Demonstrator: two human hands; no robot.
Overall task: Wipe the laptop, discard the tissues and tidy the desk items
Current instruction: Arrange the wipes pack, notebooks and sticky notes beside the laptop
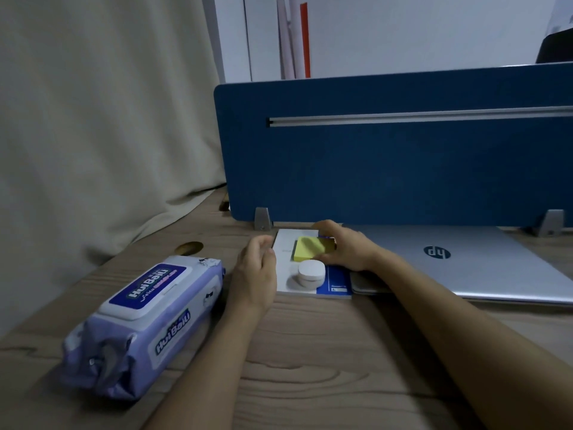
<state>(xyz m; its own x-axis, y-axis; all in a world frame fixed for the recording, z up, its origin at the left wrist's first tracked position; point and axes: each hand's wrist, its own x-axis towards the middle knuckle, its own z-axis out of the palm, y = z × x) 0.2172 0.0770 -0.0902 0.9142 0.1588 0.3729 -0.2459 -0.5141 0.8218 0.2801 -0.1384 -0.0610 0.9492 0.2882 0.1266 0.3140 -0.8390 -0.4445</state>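
Observation:
A closed silver laptop (483, 259) lies flat on the wooden desk (310, 352) in front of the blue divider. Left of it sits a white and blue notebook (283, 243). On the notebook lie a yellow sticky-note pad (305, 248) and a white round case (311, 272). My right hand (344, 246) grips the sticky-note pad from its right side, fingers curled over its far edge. My left hand (257, 268) rests against the notebook's left edge, fingers loosely bent. A purple pack of wet wipes (145, 324) lies at the left, lid closed.
A blue desk divider (387, 169) with metal feet stands along the back of the desk. A beige curtain (93, 119) hangs at the left. A round cable hole (189, 247) is in the desk behind the wipes pack.

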